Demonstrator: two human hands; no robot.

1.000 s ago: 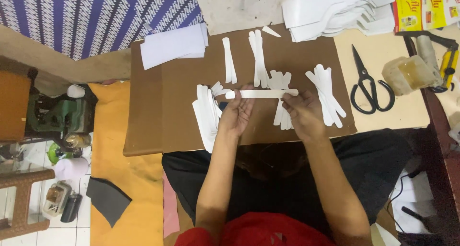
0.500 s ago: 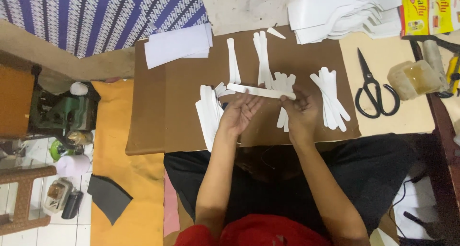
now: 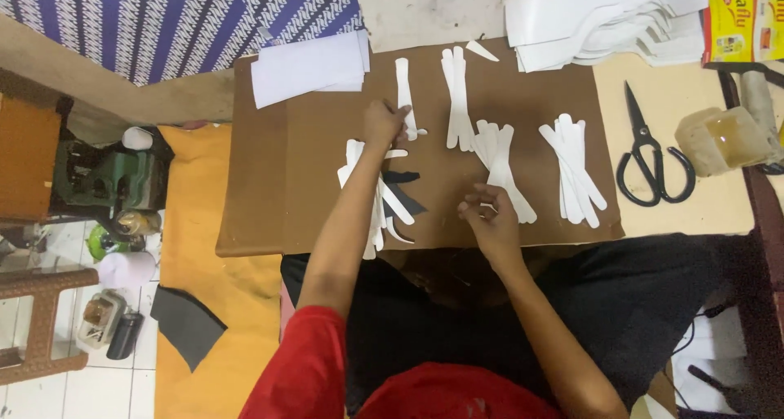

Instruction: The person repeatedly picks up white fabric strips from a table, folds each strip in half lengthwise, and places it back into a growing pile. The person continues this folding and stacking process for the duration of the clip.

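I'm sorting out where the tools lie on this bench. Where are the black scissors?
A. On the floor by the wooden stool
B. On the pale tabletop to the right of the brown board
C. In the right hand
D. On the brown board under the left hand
B: the black scissors lie closed on the pale tabletop, right of the brown board, away from both hands.

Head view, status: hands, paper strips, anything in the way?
Left hand on a single white strip. Right hand empty, beside a strip pile. Scissors off to the side, nothing blocking.
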